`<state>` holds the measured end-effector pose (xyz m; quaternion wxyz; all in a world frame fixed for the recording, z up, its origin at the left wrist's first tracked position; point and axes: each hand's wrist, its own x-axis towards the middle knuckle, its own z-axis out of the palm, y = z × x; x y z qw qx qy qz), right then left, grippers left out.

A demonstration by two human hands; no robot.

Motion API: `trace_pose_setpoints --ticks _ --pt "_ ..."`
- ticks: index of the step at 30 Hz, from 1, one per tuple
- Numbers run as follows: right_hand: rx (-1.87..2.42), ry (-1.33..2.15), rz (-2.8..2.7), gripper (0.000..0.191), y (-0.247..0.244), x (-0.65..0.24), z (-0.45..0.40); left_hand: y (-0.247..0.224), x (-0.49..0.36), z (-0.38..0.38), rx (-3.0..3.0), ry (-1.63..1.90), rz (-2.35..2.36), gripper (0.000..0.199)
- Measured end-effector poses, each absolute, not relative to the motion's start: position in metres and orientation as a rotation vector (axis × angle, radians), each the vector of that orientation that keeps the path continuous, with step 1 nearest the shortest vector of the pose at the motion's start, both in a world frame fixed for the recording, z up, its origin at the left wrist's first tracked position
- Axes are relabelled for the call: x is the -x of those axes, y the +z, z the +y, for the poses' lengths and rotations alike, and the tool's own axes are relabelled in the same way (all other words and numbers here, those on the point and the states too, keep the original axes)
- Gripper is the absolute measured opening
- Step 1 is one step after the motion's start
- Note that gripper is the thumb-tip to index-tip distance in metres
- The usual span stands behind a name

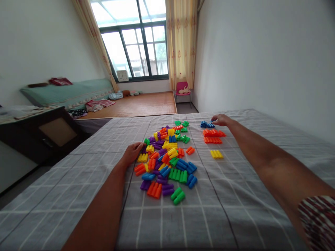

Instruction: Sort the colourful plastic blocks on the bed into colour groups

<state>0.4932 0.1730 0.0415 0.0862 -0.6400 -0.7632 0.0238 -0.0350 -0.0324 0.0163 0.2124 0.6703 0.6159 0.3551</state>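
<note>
A mixed pile of purple, yellow, orange, green and blue plastic pieces lies on the grey checked cloth (99,174). My left hand (134,151) rests at the pile's left edge, fingertips against a purple piece (143,149); its fingers are bent together. Farther right, my right hand (221,120) has its fingers pinched on a blue piece (213,121) beside a small group of blue pieces (206,124). Nearer than these lie two rows of orange pieces (213,133), then a yellow piece (216,154).
Beyond the cloth stands a bed (146,104) with clothes on it. A dark cabinet (52,132) is on the left. A pink chair (182,87) stands by the curtain, and a white wall (261,59) runs along the right.
</note>
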Motion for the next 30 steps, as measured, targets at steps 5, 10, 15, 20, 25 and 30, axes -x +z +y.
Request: trace_pose_setpoints --ticks 5,10,15,20,25,30 --pt "1.793 0.089 -2.212 0.034 0.049 -0.482 0.176 0.018 0.034 -0.034 -1.860 0.975 1.706 0.059" --pt "1.707 0.075 -2.280 0.035 0.052 -0.454 0.181 0.019 0.033 -0.035 -1.831 0.975 1.706 0.060" --pt "1.790 0.020 -2.344 0.030 0.045 -0.442 0.187 0.018 0.033 -0.035 -1.796 0.983 1.697 0.061" --pt "1.798 -0.008 -2.322 0.029 0.039 -0.444 0.186 0.013 0.035 -0.033 -1.790 0.992 1.684 0.061" --pt "1.738 0.097 -2.300 0.041 0.043 -0.453 0.185 0.014 0.036 -0.033 -1.828 0.981 1.695 0.060" --pt "1.822 0.059 -2.197 0.038 0.044 -0.477 0.188 0.016 0.035 -0.034 -1.830 0.975 1.693 0.061"
